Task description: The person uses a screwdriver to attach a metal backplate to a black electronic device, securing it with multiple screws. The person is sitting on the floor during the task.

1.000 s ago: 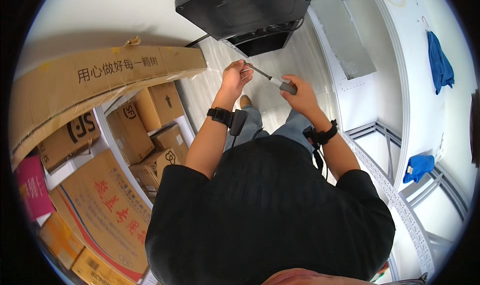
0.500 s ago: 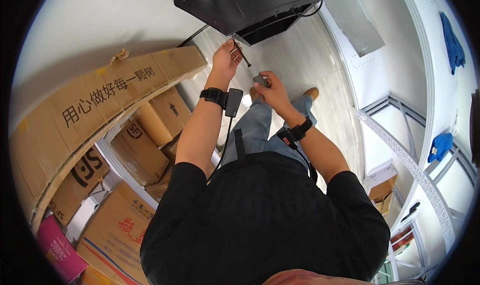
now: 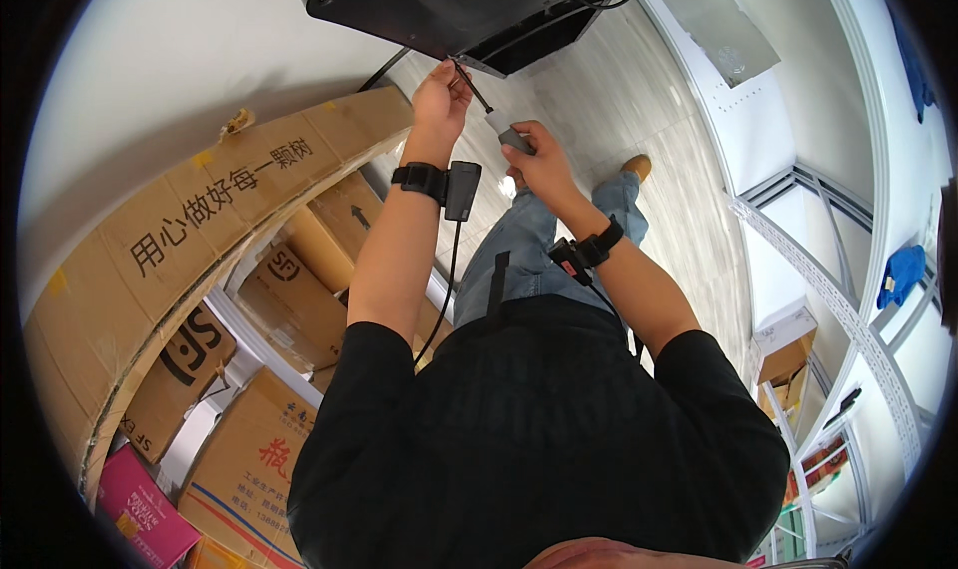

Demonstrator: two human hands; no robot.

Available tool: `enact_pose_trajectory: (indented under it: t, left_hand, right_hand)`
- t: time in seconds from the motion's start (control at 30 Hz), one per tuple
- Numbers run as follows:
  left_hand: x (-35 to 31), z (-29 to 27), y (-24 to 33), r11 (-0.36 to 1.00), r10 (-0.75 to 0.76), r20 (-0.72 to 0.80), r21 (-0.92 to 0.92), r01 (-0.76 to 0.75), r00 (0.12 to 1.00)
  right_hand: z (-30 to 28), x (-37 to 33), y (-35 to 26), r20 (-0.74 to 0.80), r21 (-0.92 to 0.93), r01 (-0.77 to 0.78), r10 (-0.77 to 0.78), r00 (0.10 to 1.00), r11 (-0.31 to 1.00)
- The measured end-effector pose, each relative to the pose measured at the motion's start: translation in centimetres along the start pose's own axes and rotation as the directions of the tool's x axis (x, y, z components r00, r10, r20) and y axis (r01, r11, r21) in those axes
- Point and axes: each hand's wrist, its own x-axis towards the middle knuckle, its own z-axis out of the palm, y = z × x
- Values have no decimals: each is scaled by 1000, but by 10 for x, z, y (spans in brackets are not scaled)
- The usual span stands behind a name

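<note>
A grey-handled screwdriver (image 3: 515, 141) with a light front section and a long thin black shaft slants between my two hands. My right hand (image 3: 544, 162) is closed around its grey handle. My left hand (image 3: 439, 102) pinches the shaft close to its far end, right by the lower edge of a large black flat-panel device (image 3: 429, 10). The shaft's tip is hidden among the left fingers and the panel's edge, so whether it sits in a screw I cannot tell.
Cardboard boxes (image 3: 294, 304) fill a shelf at left, behind a long cardboard strip (image 3: 225, 190). White metal shelving (image 3: 828, 280) with blue cloth (image 3: 901, 275) stands at right. A black cable (image 3: 624, 0) loops from the panel. Pale floor (image 3: 659, 110) lies below.
The view has shifted slightly, and the black panel appears farther left. Both hands have moved a little up and left, bringing the screwdriver nearer the panel's edge; its light front section now shows clearly.
</note>
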Motion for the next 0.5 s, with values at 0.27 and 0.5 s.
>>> enact_pose_trajectory:
  t: [0.27, 0.5]
  left_hand:
    - [5, -10, 7, 999, -32, 50, 46, 29, 998]
    - [8, -9, 11, 803, 320, 71, 509, -310, 945]
  right_hand:
    - [-2, 3, -1, 23, 61, -17, 15, 1000, 998]
    - [-4, 5, -1, 13, 81, -2, 1, 1000, 997]
